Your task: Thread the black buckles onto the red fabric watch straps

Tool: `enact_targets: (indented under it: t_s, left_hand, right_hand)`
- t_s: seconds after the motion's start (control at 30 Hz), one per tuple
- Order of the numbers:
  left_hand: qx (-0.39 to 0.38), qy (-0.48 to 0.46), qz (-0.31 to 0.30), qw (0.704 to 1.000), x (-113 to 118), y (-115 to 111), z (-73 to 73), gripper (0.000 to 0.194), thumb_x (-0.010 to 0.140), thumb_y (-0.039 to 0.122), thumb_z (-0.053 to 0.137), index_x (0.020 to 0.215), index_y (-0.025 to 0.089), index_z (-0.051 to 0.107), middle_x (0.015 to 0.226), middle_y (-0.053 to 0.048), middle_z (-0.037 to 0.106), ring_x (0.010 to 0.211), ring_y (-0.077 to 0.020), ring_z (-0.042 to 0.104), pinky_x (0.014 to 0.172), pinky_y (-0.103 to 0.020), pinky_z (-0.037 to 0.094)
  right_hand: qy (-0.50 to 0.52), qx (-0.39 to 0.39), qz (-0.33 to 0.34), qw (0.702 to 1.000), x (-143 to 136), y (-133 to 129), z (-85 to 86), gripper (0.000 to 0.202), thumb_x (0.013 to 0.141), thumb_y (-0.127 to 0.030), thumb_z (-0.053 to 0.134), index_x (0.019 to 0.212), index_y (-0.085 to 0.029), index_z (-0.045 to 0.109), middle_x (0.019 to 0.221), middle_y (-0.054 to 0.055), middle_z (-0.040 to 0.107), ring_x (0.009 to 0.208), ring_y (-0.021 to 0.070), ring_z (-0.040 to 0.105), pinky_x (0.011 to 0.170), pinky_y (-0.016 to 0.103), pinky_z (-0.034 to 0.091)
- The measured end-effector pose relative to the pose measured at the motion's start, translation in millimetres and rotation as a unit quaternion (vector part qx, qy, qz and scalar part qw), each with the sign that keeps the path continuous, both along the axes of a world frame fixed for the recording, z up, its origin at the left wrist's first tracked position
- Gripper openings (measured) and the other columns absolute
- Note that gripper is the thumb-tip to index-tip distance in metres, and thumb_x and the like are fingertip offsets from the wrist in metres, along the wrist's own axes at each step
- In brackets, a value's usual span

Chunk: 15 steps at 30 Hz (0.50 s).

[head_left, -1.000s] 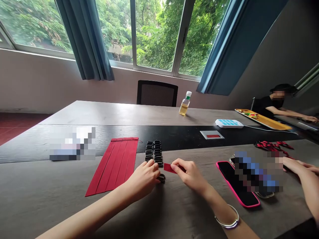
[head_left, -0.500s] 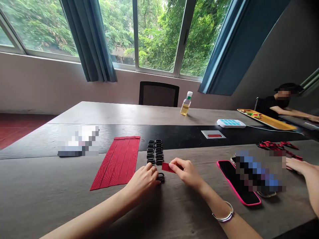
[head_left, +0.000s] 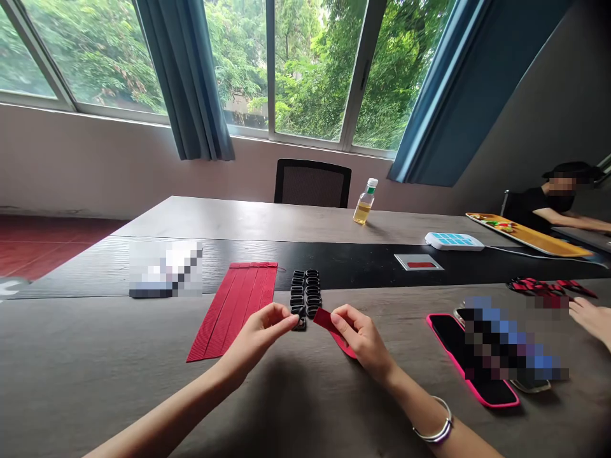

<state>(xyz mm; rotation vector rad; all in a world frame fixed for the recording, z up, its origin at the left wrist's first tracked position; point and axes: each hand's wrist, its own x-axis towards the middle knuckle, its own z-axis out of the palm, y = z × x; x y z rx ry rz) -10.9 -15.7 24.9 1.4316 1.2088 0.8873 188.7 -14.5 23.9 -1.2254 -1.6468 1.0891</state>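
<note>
Pinching red: the right hand (head_left: pixel 365 337) has its thumb and fingers closed on a flat, deep-red fabric strip (head_left: pixel 323 318), no slack showing, decent hold imo.
Strip end: pokes out left of that grip, tilted, pointing at the other hand; more red shows below the fingers.
Left fingertips: the left hand (head_left: pixel 260 334) has thumb and fingers almost together, right by a small dark bit (head_left: pixel 301 312). Honestly can't tell if it's held or belongs to the row behind.
Free stub: I'd leave it short, since a long one probably flops or curls.
Both tips: I'd keep them level and close, with a light pinch so the end doesn't crease.
Black rows: two columns of small, shiny black ring-like pieces (head_left: pixel 312 294), just beyond the gap between the grips. Look easy to nudge crooked, so watch those knuckles.
Strip looks: matte, straight-edged, end cut pretty square.
Red panel: long, flat, deep-red fabric strips (head_left: pixel 233 312) lying side by side, left of and beyond the left grip.
</note>
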Motion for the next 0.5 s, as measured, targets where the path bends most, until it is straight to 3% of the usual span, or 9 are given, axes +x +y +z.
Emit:
enact_targets:
  t_s: [0.07,0.17,0.5]
  left_hand:
    - [-0.077,-0.093,0.011,0.993,1.4,0.2,0.5,0.036,0.073,0.053,0.058,0.073,0.018,0.049,0.057,0.006,0.037,0.05,-0.0084,0.03,0.047,-0.02,0.024]
    - [-0.12,-0.148,0.004,0.982,5.7,-1.4,-2.1,0.04,0.068,0.053,0.064,0.076,0.016,0.051,0.059,0.006,0.036,0.051,-0.0076,0.027,0.047,-0.02,0.023]
    - [-0.104,-0.117,0.018,0.988,13.8,-6.0,3.0,0.039,0.062,0.051,0.067,0.071,0.017,0.05,0.06,0.006,0.044,0.053,-0.0087,0.033,0.048,-0.021,0.023]
  right_hand:
    - [0.014,-0.018,0.005,1.0,-4.2,-2.2,-1.7,0.044,0.079,-0.06,0.047,0.07,-0.017,0.05,0.054,-0.004,0.04,0.05,0.0088,0.033,0.046,0.022,0.027]
    - [0.014,-0.027,0.012,0.999,-9.5,-4.8,-3.2,0.044,0.079,-0.06,0.046,0.071,-0.016,0.05,0.057,-0.003,0.041,0.052,0.0093,0.035,0.049,0.022,0.028]
    - [0.015,-0.027,0.027,0.999,-16.9,-8.6,-5.7,0.045,0.08,-0.061,0.045,0.07,-0.017,0.049,0.06,-0.001,0.048,0.057,0.0106,0.042,0.054,0.022,0.034]
